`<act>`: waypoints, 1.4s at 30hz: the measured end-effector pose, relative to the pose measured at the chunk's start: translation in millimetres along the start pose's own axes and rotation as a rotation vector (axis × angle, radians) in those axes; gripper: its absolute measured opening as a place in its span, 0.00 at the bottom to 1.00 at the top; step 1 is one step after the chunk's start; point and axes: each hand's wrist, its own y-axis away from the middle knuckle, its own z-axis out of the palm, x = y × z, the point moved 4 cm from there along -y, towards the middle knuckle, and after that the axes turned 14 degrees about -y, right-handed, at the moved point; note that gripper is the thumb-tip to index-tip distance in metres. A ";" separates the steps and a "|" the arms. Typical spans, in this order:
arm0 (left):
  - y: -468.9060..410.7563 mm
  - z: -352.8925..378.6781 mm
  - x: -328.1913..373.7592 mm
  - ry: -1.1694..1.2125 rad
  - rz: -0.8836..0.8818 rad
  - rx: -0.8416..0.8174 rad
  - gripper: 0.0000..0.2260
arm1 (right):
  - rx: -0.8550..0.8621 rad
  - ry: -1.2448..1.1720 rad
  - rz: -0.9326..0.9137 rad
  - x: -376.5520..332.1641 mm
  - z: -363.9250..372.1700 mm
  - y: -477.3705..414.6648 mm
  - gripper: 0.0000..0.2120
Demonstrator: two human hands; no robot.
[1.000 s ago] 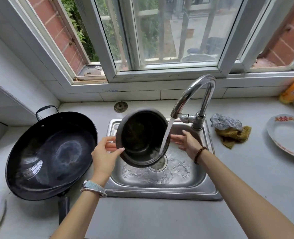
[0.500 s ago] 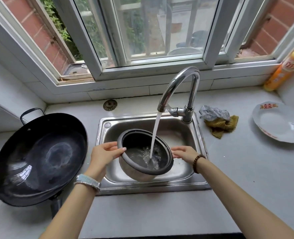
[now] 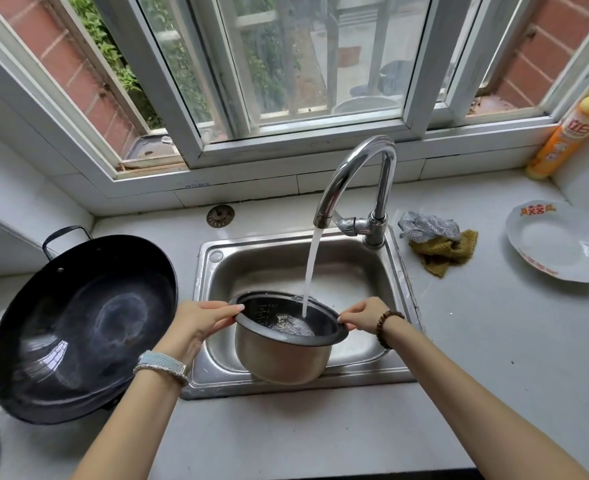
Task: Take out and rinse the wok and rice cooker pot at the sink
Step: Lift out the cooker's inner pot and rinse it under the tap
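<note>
The rice cooker pot (image 3: 279, 358), metal outside and dark inside, is held upright over the front of the steel sink (image 3: 213, 271). My left hand (image 3: 199, 322) pinches its rim on the left and my right hand (image 3: 364, 315) pinches the rim on the right. Water streams from the curved faucet (image 3: 355, 174) into the pot, where a little has pooled. The black wok (image 3: 78, 327) rests on the counter left of the sink, its loop handle toward the back wall.
A metal scrubber and a yellow-brown cloth (image 3: 438, 247) lie right of the faucet. A white plate (image 3: 559, 240) sits further right and an orange detergent bottle (image 3: 570, 129) stands in the back right corner. A sink strainer (image 3: 220, 215) lies behind the basin.
The pot went from tilted on its side, mouth toward me, to upright under the stream. It has come lower and nearer the sink's front edge, and both hands now grip the rim.
</note>
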 end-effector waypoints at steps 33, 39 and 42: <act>-8.2 98.9 -38.3 0.015 -0.286 -0.355 0.08 | 0.478 0.540 -0.158 -84.7 -90.4 34.9 0.16; -18.2 77.5 -25.7 0.000 -0.183 -0.183 0.07 | 0.342 0.385 -0.141 -70.3 -73.5 9.4 0.15; -21.3 65.8 -16.9 -0.025 -0.097 -0.082 0.08 | 0.307 0.332 -0.181 -67.1 -60.3 -1.6 0.14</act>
